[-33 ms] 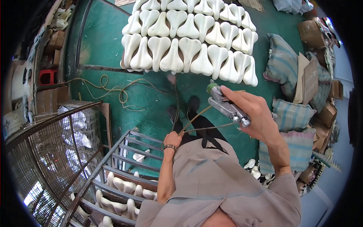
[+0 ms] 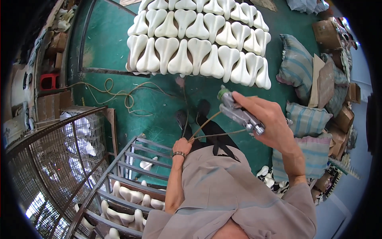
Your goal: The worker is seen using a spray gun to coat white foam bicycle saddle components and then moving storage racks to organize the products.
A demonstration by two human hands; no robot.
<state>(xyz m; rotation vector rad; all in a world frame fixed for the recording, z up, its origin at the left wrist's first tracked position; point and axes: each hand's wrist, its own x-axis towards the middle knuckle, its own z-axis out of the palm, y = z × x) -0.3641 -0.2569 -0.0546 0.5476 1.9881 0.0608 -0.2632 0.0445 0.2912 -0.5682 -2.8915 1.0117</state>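
1. Silver metal spray gun [image 2: 238, 113] sits in the right hand [image 2: 273, 121], fingers closed around it, its green-ringed end towards the white moulded pieces [image 2: 199, 49].
2. Left hand [image 2: 182, 146], fingers folded, clasps thin hoses [image 2: 205, 126] beside the beige smock [image 2: 223, 175].

Spray gun [image 2: 240, 116]: silvery metal, glossy. Hoses [image 2: 211, 120]: smooth, rubbery-looking. Saddle-shaped pieces [image 2: 199, 48], far: smooth, satin to matt. Apron [image 2: 215, 175]: matt cloth, creased. Slatted rack [image 2: 98, 189], near left: metal, dull. Sacks [image 2: 308, 119], right: woven, wrinkled. Carton [image 2: 328, 35], far right: matt cardboard. Floor [image 2: 107, 32]: smooth, faint sheen, scuffed.
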